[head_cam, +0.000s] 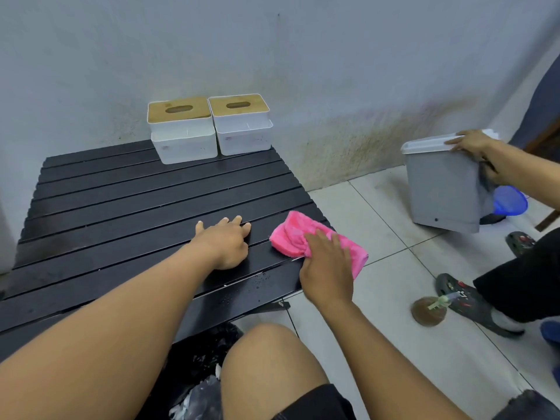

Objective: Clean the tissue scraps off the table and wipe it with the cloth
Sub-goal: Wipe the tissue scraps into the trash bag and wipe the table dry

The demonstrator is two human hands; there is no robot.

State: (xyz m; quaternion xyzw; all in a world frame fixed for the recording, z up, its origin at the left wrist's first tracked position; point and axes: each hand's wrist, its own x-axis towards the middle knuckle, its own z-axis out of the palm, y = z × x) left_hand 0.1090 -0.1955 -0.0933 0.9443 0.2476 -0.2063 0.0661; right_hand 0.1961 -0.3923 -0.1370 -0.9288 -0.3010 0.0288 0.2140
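The pink cloth (306,237) lies bunched at the table's (121,213) right edge, part of it hanging past the edge over the tiled floor (378,262). Its long axis runs from the far left down toward the near right, roughly along the slats. The right hand (328,269) rests on its near end, fingers curled into the fabric and grasping it. The left hand (225,242) lies just beside the cloth to its left, released and flat on the dark slats, holding nothing. No tissue scraps show on the table, so wiping seems to be the step in hand; the sweep would likely run leftward across the slats. Two tissue boxes (209,128) stand at the far edge against the wall. Another person's hand (472,144) holds a grey bin (442,189) well off to the right.
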